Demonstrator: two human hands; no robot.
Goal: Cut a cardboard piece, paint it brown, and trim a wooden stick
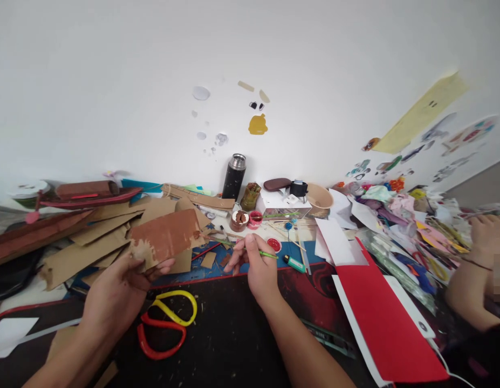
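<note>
My left hand [122,285] grips a cardboard piece [166,233] by its lower left edge, fingers beneath it. Brown paint covers most of its face; bare cardboard shows at the lower left corner. My right hand [261,269] pinches a thin green-handled paintbrush [269,255]. The brush points left, its tip at the right edge of the cardboard; whether it touches cannot be made out. Beyond my right hand stand an open jar of brown paint [239,222] and a small red paint pot [255,217]. A lid with red paint [274,245] lies nearby.
Scissors [175,307] with red and yellow handles lie below my left hand. Cardboard scraps [88,253] and brown model boats [91,197] crowd the left. A black flask [234,178] stands near the wall. Red sheet [383,312] lies right; another person's arm [472,285] rests beyond.
</note>
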